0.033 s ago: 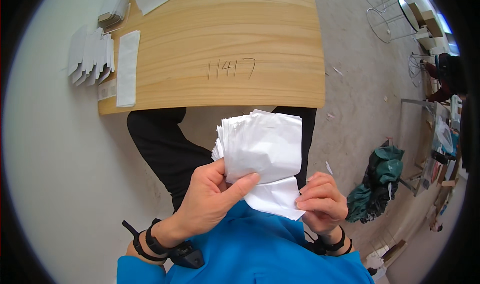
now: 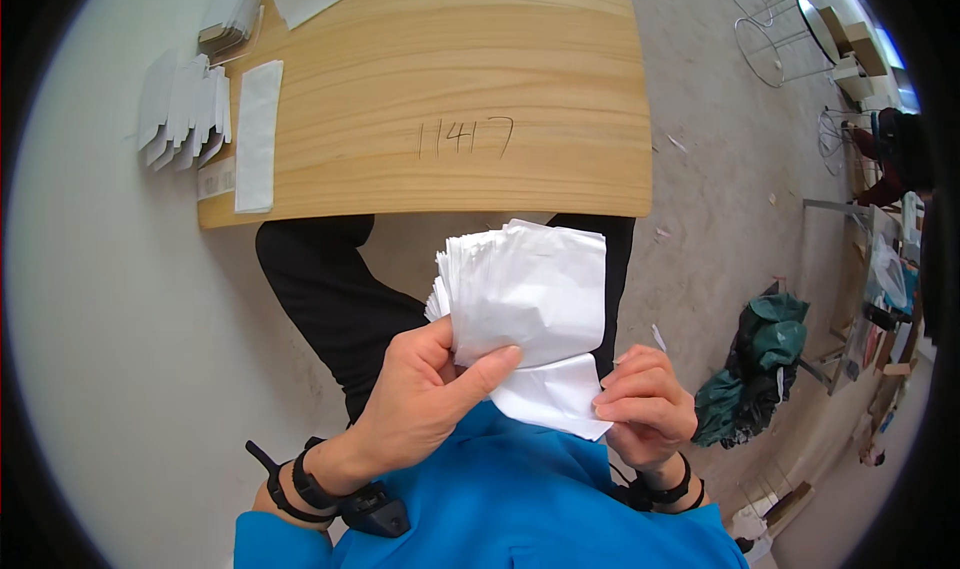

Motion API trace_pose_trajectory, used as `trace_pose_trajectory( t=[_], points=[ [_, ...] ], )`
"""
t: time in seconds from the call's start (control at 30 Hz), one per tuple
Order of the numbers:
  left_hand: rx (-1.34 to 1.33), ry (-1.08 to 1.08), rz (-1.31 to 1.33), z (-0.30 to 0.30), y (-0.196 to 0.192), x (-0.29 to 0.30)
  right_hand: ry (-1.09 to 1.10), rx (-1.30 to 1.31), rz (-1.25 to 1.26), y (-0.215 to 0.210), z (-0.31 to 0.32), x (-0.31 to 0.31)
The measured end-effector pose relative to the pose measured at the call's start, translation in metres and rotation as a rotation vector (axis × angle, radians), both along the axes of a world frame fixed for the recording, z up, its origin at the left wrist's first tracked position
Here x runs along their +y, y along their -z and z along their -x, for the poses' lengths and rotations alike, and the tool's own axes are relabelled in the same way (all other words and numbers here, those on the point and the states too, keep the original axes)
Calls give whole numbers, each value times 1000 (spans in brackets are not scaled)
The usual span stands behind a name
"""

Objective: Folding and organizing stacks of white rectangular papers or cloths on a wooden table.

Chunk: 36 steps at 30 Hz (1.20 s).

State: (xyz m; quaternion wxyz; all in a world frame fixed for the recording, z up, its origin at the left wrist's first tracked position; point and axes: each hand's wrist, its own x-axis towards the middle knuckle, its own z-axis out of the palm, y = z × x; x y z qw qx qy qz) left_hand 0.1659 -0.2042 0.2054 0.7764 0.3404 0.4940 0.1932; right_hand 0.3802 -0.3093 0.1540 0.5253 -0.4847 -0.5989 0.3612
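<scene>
Both hands hold a stack of white paper bags above the lap, clear of the desk.

The left hand (image 2: pixel 425 399) pinches the stack of white paper bags (image 2: pixel 525 294) with thumb over its lower edge; the right hand (image 2: pixel 645 404) has its fingers pressed on one bag (image 2: pixel 550 394) slid partly out below. This looks like separating a single bag; freeing it calls for a steady left grip. More bags (image 2: pixel 185 109) lie fanned at the wooden desk (image 2: pixel 450 69)'s left edge.

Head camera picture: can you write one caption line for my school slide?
Left hand grips a stack of white paper sheets while the right hand pinches its lowest sheet, near a wooden table.
</scene>
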Motion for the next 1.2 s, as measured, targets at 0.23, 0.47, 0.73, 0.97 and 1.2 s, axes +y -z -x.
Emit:
trace_pose_trajectory(
  t=[0.23, 0.47, 0.73, 0.97, 1.2],
  points=[
    [-49, -36, 44, 5, 2, 0, -101, -308, -59, -25, 2, 0],
    [-100, -34, -109, 11, 7, -7, 135, -240, -100, -30, 13, 11],
    [-145, -65, -184, 19, 3, -15, 327, 313, 255, -43, 36, 56],
    [-154, -95, -282, 30, 7, -23, 202, 330, 196, -53, 40, 63],
    [-129, -73, -422, 43, 6, -27, 71, 154, -48, -61, 41, 56]
  ],
)
